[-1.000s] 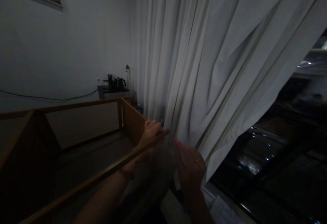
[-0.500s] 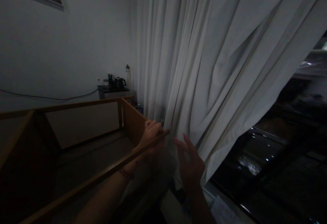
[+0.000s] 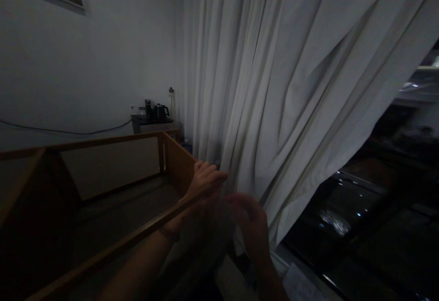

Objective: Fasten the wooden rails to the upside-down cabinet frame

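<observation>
Gripping: left hand (image 3: 205,176) curled over the corner of the wooden frame (image 3: 142,229) | right hand (image 3: 252,223) just beside, blurred, fingers bent; can't tell if holding | frame standing left of the curtain (image 3: 274,109) | done: boards (image 3: 181,154) meet at far corner | remaining: hand corner seemingly unfinished, fastening not visible

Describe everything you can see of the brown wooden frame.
The wooden frame is brown, box-like and open on top, with long rails, an orange-brown end panel and a darker crosswise panel toward the picture's left. It runs out of view at the left edge. The left hand lies over the end panel's edge near a corner; the near rail crosses in front of that forearm. Blur hides whether the right hand touches it.
</observation>
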The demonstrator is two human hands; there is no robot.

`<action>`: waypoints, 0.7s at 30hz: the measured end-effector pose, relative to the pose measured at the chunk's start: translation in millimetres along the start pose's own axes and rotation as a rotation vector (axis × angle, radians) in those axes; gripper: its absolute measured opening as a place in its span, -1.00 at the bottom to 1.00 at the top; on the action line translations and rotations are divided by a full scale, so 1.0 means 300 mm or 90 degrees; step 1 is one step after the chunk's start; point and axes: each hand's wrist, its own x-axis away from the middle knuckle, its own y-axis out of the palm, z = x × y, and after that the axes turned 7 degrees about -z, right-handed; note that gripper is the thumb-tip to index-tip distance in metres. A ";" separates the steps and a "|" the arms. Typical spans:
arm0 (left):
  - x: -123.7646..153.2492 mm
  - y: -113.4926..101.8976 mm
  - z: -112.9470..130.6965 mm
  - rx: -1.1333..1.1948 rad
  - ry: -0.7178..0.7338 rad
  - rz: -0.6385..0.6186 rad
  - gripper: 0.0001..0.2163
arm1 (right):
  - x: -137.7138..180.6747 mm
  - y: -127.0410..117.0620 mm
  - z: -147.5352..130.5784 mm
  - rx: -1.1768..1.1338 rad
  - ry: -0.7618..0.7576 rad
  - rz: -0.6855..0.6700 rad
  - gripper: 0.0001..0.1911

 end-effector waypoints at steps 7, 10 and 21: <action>-0.002 0.005 0.001 0.002 0.006 0.024 -0.76 | -0.001 -0.008 -0.008 0.121 -0.077 0.018 -0.82; -0.001 0.012 -0.002 -0.008 -0.005 0.021 -0.77 | -0.002 -0.006 0.004 0.150 -0.099 0.034 -0.82; -0.004 0.003 0.005 0.006 0.007 0.028 -0.75 | -0.023 -0.073 0.040 0.323 -0.215 0.002 -0.81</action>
